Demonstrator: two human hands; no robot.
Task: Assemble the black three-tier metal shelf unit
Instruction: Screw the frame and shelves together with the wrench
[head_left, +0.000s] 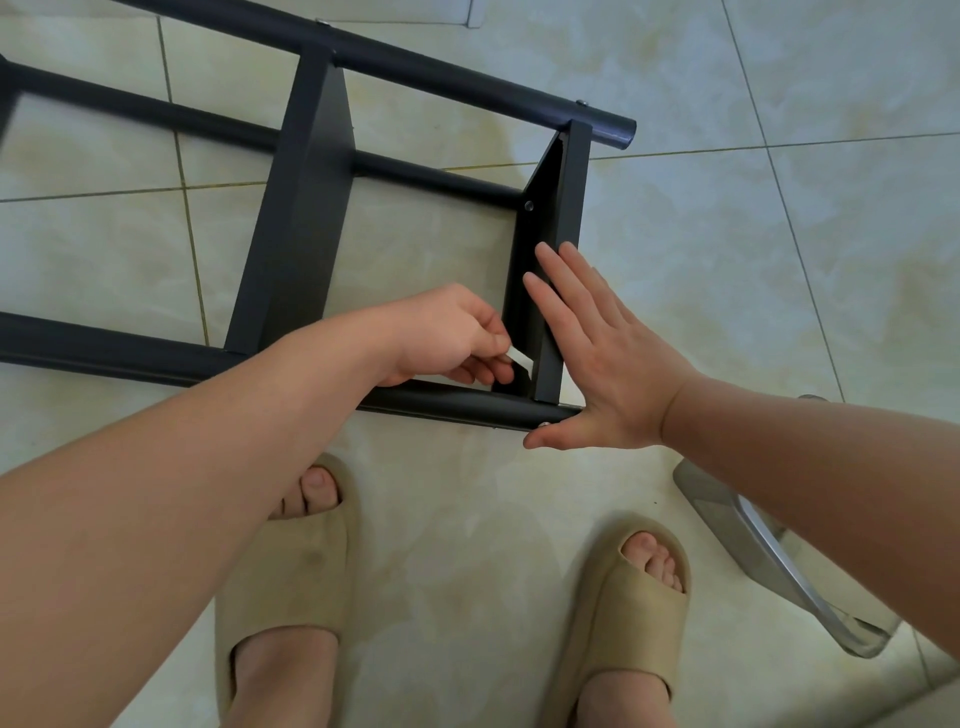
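The black metal shelf unit (306, 208) lies on its side on the tiled floor, its round tubes running left to right. Two flat shelf panels stand between the tubes. My left hand (447, 338) pinches a small silvery flat tool (519, 357) at the inner lower corner of the end shelf panel (566, 249), close to the near tube (467, 402). My right hand (608, 353) lies flat with straight fingers against the outer face of that end panel, its thumb beside the near tube's end. A screw head (529, 206) shows higher on the panel's inner face.
My two feet in beige slippers (291, 582) stand just in front of the near tube. A shiny metal chair or stand leg (779, 561) lies at the right, under my right forearm. Pale floor tiles surround the unit.
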